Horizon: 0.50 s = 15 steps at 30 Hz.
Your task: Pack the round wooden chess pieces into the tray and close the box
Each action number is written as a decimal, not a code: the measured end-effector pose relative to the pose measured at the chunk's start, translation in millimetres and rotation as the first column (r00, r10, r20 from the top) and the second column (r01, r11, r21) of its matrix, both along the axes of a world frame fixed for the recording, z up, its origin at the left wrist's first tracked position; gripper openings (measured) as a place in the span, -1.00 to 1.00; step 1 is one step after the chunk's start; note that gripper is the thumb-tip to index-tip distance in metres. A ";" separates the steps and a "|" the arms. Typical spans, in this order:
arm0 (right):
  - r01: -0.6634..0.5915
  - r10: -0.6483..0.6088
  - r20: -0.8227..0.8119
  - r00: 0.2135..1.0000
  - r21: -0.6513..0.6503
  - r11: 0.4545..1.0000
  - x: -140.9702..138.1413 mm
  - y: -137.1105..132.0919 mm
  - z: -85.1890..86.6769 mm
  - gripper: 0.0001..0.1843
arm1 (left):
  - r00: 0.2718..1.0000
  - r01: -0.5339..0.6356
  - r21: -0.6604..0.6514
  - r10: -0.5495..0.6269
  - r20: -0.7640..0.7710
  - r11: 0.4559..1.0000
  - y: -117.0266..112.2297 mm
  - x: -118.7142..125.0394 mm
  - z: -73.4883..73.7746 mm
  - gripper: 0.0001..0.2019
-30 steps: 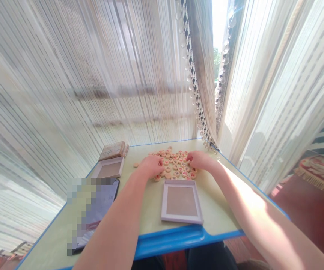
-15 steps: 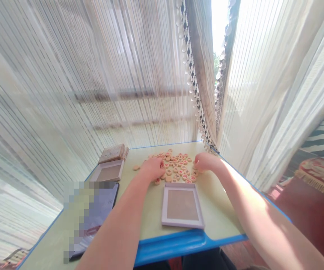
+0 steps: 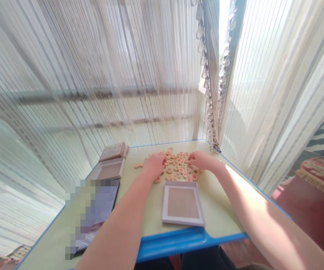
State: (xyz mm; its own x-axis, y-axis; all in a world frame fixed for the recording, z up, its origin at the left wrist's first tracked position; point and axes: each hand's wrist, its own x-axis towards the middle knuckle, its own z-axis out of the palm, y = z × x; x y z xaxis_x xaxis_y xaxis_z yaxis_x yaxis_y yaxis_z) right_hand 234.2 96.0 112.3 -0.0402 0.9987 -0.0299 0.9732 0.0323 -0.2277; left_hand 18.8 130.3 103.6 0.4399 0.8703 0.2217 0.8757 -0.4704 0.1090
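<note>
Round wooden Chinese chess pieces (image 3: 176,168) with red and dark characters lie loosely spread in the middle of the table. Some show a plain face. Over the left side of the spread is my left hand (image 3: 155,165), its fingers curled down and closed among the pieces; what they hold, if anything, is hidden. My right hand (image 3: 202,161) reaches in from the right, with thumb and fingers pinched at a piece on that edge of the spread. A shallow white box tray (image 3: 166,204) lies in front of the pieces, between my forearms.
The pale table has a blue rim (image 3: 175,240). At the left stand a second shallow box (image 3: 121,168), a closed patterned box (image 3: 112,151) and a dark-edged tablet (image 3: 102,210), partly blurred out. String curtains (image 3: 139,75) hang behind. A red, fringed seat (image 3: 319,180) is at the right.
My right hand has moved left, in over the edge of the pieces. My left hand has shifted slightly right and away from me. The view has turned a little.
</note>
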 end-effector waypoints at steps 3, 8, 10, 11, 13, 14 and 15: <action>0.053 -0.055 0.053 0.997 0.036 0.998 1.9 -0.7 1.4 -0.58 | 1.000 0.014 0.004 -0.014 -0.002 1.000 0.8 0.0 -1.6 -0.85; 0.164 -0.152 0.189 0.970 -0.047 0.985 11.3 -6.6 10.6 -0.66 | 1.000 0.019 -0.016 -0.019 0.011 1.000 2.1 0.4 -4.9 -0.79; 0.171 -0.146 0.209 0.967 -0.110 0.979 14.0 -9.3 14.4 -0.69 | 0.999 0.025 -0.007 -0.024 0.032 1.000 3.4 0.3 -6.2 -0.79; 0.167 -0.136 0.212 0.968 -0.137 0.976 14.7 -10.5 15.8 -0.69 | 0.999 0.026 -0.003 -0.026 0.044 1.000 4.3 0.2 -6.7 -0.79; 0.152 -0.114 0.205 0.972 -0.181 0.972 15.2 -12.3 17.4 -0.68 | 0.998 0.024 -0.001 -0.024 0.064 1.000 6.3 -0.3 -7.6 -0.78; 0.141 -0.102 0.196 0.975 -0.197 0.970 15.3 -13.0 17.7 -0.66 | 0.997 0.024 -0.003 -0.024 0.072 1.000 7.3 -0.6 -7.7 -0.77; 0.127 -0.089 0.185 0.979 -0.207 0.970 15.2 -13.7 17.6 -0.64 | 0.997 0.025 -0.008 -0.025 0.074 1.000 8.1 -0.8 -7.5 -0.76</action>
